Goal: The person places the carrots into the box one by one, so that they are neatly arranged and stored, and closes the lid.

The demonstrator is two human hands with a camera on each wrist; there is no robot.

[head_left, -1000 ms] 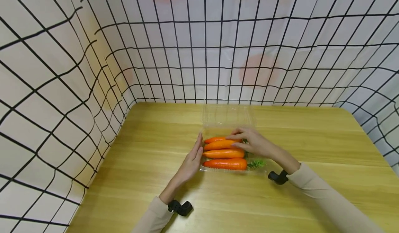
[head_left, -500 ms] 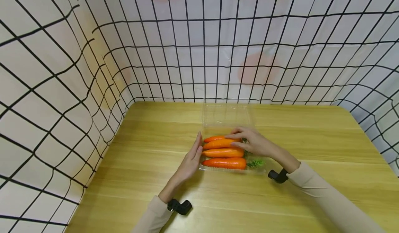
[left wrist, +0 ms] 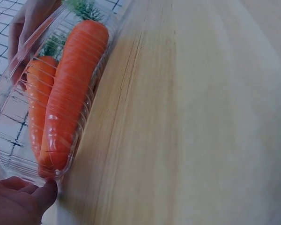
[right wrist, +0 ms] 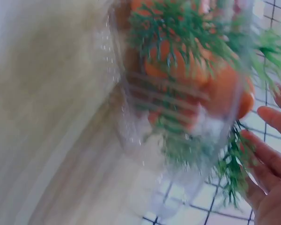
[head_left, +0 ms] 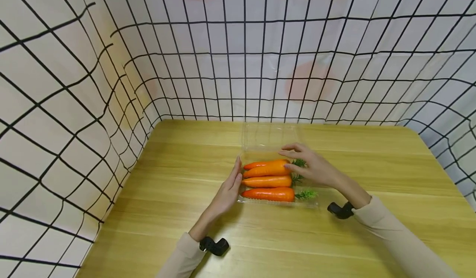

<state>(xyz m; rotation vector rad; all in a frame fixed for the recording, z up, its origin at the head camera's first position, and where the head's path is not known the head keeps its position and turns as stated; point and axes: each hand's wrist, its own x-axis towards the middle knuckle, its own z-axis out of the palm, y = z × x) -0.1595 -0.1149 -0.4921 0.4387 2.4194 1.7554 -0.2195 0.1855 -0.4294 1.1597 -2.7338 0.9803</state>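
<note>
Several orange carrots [head_left: 267, 194] with green leafy tops [left wrist: 84, 8] lie side by side in a clear plastic box [head_left: 314, 203], tips to the left. The rearmost carrot [head_left: 254, 165] is partly covered by the one in front of it. At the box's left end, my left hand [head_left: 227, 191] rests with its fingers straight along the wall; its thumb touches the end in the left wrist view. My right hand [head_left: 314, 166] is over the back right of the box, fingers loosely bent and spread, beside the leafy tops [right wrist: 234, 164], gripping nothing.
The box's clear lid [head_left: 270, 135] stands opened behind it. A wooden table [head_left: 186, 158] carries the box, and white cloth with a black grid [head_left: 238, 67] rises along the back and both sides. Each wrist wears a black camera [head_left: 215, 247].
My right hand has let go of the second carrot from the back and moved right and slightly up, uncovering the carrots' thick ends and leaves. The left hand has stayed in place.
</note>
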